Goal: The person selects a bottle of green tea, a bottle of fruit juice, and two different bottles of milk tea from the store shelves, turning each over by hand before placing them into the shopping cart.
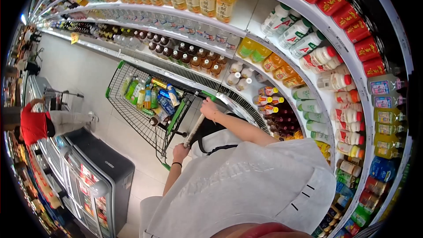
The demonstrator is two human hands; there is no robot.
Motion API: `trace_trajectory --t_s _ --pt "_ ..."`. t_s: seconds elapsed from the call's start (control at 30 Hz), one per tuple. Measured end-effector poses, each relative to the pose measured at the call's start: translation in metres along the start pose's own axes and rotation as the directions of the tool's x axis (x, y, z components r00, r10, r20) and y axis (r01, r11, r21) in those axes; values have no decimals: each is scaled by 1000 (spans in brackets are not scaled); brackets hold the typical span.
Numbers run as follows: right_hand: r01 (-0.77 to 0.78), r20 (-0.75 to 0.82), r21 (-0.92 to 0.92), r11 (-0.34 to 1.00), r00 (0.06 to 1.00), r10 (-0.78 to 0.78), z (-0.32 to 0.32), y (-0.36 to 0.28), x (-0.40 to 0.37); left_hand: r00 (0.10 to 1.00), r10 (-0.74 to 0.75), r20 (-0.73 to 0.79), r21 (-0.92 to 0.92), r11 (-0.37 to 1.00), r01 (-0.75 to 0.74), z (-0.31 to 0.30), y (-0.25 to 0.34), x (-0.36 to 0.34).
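My left hand [179, 153] is wrapped round the near end of a shopping cart's handle [193, 132], and a dark band circles its wrist. Higher up the same bar, my right hand [209, 108] is closed on it close to the green corner. The shopping cart [128, 121] has a dark wire basket with green trim. Inside lie several drink bottles [132, 90], green and yellow, along with blue packs [165, 105] and a dark-capped bottle [154, 120]. A black bag or cloth [211, 128] hangs near the handle beside my right forearm.
Curved drink shelves [246, 31] run along my right side, stocked with bottles and red cans [332, 4]. A chest freezer [103, 158] stands on the left. Further off, a person in a red top [35, 125] is beside another cart [61, 99]. Pale floor tiles [83, 66] stretch ahead.
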State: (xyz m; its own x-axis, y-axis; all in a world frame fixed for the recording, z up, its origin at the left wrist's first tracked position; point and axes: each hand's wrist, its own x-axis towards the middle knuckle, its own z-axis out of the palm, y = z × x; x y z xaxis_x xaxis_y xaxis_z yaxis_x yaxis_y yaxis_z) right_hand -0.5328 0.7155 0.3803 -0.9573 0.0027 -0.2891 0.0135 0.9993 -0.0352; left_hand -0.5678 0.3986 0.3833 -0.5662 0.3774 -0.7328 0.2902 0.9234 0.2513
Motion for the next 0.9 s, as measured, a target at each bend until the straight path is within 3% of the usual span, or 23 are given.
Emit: trace_trajectory --t_s 0.07,0.13,0.17,0.2,0.23,0.27,0.33,0.37,0.47,0.5,0.53,0.57,0.63,0.7,0.8,0.83,0.87,0.9 --pt "-13 9 88 996 1000 12 -17 10 -9 996 89 16 157 983 -90 -24 15 -4" --pt "160 -285 527 835 959 -4 -24 27 -22 948 311 -68 481 842 -242 -57 47 -12" --pt "137 -367 571 809 924 102 -55 37 -40 883 452 -128 355 852 -385 -78 73 -8" --pt "100 -365 581 808 919 149 -81 47 -55 883 467 -41 287 852 -437 -87 91 17" --pt "-7 -435 657 754 814 386 -104 58 -70 801 596 -51 189 793 -579 -110 128 20" --pt "-88 -478 726 682 649 592 -129 75 -84 714 699 -41 48 715 -697 -120 159 37" --pt "-142 -551 776 615 320 770 -179 111 -119 554 832 35 -110 554 -825 -150 247 46" --pt "-235 -592 742 628 210 778 -204 129 -140 530 839 120 -125 542 -831 -155 284 55" --pt "-518 -768 579 630 -85 635 -255 185 -193 375 893 249 -670 439 -598 -160 404 48" --pt "-469 -739 641 607 -163 654 -265 200 -206 393 891 228 -832 388 -397 -156 439 42" --pt "-411 -704 697 588 -235 670 -274 211 -215 426 871 246 -873 390 -293 -157 473 30" --pt "-415 -702 699 583 -242 670 -282 219 -221 458 849 264 -904 383 -189 -157 505 23" --pt "-262 -577 816 515 -343 741 -295 234 -228 423 854 304 -938 346 -24 -145 559 23" --pt "-251 -547 837 486 -350 761 -287 256 -228 405 825 394 -919 367 147 -146 601 7" --pt "-282 -506 860 425 -363 783 -293 283 -223 458 800 387 -921 359 150 -142 647 3" --pt "-385 -539 829 405 -359 762 -298 291 -222 454 803 387 -921 360 148 -144 656 3" --pt "-483 -569 790 377 -350 744 -300 298 -222 388 841 377 -925 359 121 -144 663 2" --pt "-475 -632 761 441 -390 670 -304 303 -221 321 873 368 -929 357 95 -143 667 3"
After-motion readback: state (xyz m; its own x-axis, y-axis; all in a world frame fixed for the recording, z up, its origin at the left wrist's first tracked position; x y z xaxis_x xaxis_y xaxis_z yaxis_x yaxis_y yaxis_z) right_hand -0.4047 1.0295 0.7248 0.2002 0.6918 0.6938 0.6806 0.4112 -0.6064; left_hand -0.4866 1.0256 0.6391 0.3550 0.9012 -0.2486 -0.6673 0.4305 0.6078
